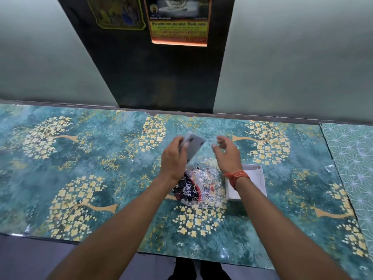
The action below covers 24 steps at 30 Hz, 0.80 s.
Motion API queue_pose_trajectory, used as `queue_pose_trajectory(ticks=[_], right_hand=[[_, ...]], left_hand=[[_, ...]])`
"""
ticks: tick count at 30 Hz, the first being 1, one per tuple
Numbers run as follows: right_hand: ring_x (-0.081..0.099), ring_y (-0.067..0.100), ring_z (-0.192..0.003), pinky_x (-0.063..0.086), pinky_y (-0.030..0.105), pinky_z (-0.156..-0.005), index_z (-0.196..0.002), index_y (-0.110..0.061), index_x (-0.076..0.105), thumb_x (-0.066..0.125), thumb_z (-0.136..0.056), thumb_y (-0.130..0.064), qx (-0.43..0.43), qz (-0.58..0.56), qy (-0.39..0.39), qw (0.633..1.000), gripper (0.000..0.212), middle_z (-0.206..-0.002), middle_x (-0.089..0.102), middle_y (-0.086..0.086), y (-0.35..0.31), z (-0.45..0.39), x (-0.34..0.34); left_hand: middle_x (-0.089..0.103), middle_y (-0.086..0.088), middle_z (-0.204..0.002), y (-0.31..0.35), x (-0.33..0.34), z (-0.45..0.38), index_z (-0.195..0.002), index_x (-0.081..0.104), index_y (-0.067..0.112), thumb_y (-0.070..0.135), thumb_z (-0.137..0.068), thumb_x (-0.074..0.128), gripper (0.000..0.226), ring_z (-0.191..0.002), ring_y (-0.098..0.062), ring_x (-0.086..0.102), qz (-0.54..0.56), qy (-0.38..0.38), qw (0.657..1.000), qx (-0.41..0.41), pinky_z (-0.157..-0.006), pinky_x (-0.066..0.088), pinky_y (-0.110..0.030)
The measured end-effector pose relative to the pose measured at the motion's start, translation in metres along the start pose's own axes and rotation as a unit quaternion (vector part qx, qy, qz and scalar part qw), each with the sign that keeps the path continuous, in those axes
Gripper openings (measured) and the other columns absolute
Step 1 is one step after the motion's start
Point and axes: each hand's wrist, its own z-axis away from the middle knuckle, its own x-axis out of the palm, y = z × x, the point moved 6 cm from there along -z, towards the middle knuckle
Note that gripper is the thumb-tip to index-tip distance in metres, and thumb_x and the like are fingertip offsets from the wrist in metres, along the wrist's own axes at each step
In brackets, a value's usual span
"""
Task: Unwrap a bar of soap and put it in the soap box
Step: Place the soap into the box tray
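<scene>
My left hand [175, 158] grips a flat grey carton-like piece [193, 145], raised above the table and tilted. My right hand [227, 154] hovers beside it with fingers apart and nothing in it; an orange thread is tied around that wrist. Below both hands lies a crumpled clear plastic bag [203, 184] with a dark printed soap wrapper [186, 188] in it. A white rectangular soap box [256, 178] stands open on the table just right of the bag, partly hidden by my right forearm. I cannot see a bare soap bar.
The table [101, 168] is covered in a teal sheet with yellow flower trees; a paler green patterned sheet [351, 158] covers its right end. A dark panel with posters [179, 21] stands behind the table's far edge. The near edge runs across the lower left.
</scene>
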Motion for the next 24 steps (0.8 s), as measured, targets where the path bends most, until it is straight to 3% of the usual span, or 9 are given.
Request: queue_pose_trajectory(ticks=[3,6,8,10,12,15,18,22,24], right_hand=[[0.061,0.013,-0.094,0.051,0.021,-0.08,-0.124,-0.01,0.059,0.057,-0.094,-0.015,0.0,-0.037,0.063,0.997,0.03,-0.118,0.064,0.008,-0.003,-0.001,-0.04],[0.059,-0.003,-0.066,0.044,0.002,-0.052,-0.114,-0.003,0.068,0.058,-0.092,-0.007,0.01,-0.018,0.103,0.994,0.024,-0.1,0.066,0.007,0.009,0.008,-0.079],[0.058,0.003,-0.065,0.043,0.0,-0.05,-0.109,-0.001,0.071,0.06,-0.091,-0.007,0.04,0.013,0.131,0.99,0.022,-0.095,0.067,0.006,0.028,0.02,-0.102],[0.065,0.017,-0.077,0.055,0.018,-0.073,-0.104,-0.003,0.074,0.065,-0.088,-0.014,0.083,0.061,0.158,0.982,0.021,-0.096,0.073,0.01,0.055,0.028,-0.121],[0.069,0.028,-0.087,0.053,0.031,-0.081,-0.096,-0.005,0.077,0.066,-0.086,-0.017,0.12,0.105,0.149,0.976,0.018,-0.096,0.076,0.012,0.082,0.033,-0.13],[0.069,0.032,-0.078,0.05,0.03,-0.069,-0.081,-0.004,0.077,0.065,-0.086,-0.016,0.149,0.15,0.114,0.971,0.018,-0.082,0.076,0.015,0.106,0.041,-0.13],[0.068,0.033,-0.071,0.055,0.035,-0.068,-0.076,-0.001,0.073,0.063,-0.086,-0.016,0.15,0.159,0.116,0.969,0.021,-0.077,0.074,0.017,0.113,0.045,-0.128],[0.059,0.015,-0.051,0.042,0.012,-0.046,-0.075,0.003,0.072,0.063,-0.088,-0.014,0.152,0.155,0.111,0.97,0.023,-0.074,0.073,0.016,0.115,0.045,-0.126],[0.059,0.016,-0.054,0.04,0.016,-0.047,-0.076,-0.001,0.074,0.063,-0.088,-0.013,0.149,0.152,0.105,0.971,0.02,-0.075,0.073,0.014,0.115,0.045,-0.124]], left_hand=[[0.058,0.004,-0.09,0.027,0.013,-0.008,-0.111,0.058,0.014,0.028,-0.103,0.046,0.02,-0.074,-0.012,0.055,0.162,0.05,0.982,-0.085,-0.058,0.051,-0.031],[0.058,0.003,-0.088,0.04,0.057,0.006,-0.114,0.06,0.009,0.024,-0.103,0.045,0.024,-0.078,-0.016,0.056,0.25,0.014,0.945,-0.212,-0.065,0.054,-0.036],[0.059,-0.001,-0.086,0.048,0.087,0.024,-0.105,0.062,0.01,0.021,-0.102,0.043,0.022,-0.077,-0.02,0.057,0.198,-0.048,0.952,-0.229,-0.07,0.057,-0.04],[0.061,-0.008,-0.085,0.05,0.115,0.042,-0.09,0.061,0.009,0.013,-0.099,0.044,0.02,-0.067,-0.02,0.058,0.143,-0.114,0.952,-0.246,-0.062,0.057,-0.035],[0.062,-0.017,-0.088,0.048,0.134,0.056,-0.08,0.058,0.007,0.006,-0.095,0.044,0.02,-0.058,-0.019,0.056,0.077,-0.16,0.953,-0.247,-0.049,0.046,-0.025],[0.071,-0.015,-0.095,0.046,0.146,0.068,-0.089,0.069,0.007,0.006,-0.093,0.048,0.022,-0.067,-0.029,0.071,0.015,-0.182,0.955,-0.233,-0.051,0.047,-0.026],[0.071,-0.009,-0.092,0.047,0.148,0.072,-0.092,0.072,0.011,0.009,-0.094,0.051,0.021,-0.062,-0.027,0.073,-0.01,-0.189,0.958,-0.213,-0.045,0.05,-0.026],[0.069,-0.006,-0.093,0.038,0.147,0.072,-0.085,0.07,0.018,0.02,-0.088,0.05,0.02,-0.066,-0.025,0.07,-0.063,-0.171,0.963,-0.201,-0.062,0.06,-0.039],[0.071,-0.005,-0.088,0.039,0.144,0.075,-0.082,0.069,0.012,0.015,-0.089,0.051,0.019,-0.063,-0.025,0.071,-0.054,-0.169,0.964,-0.2,-0.06,0.061,-0.044]])
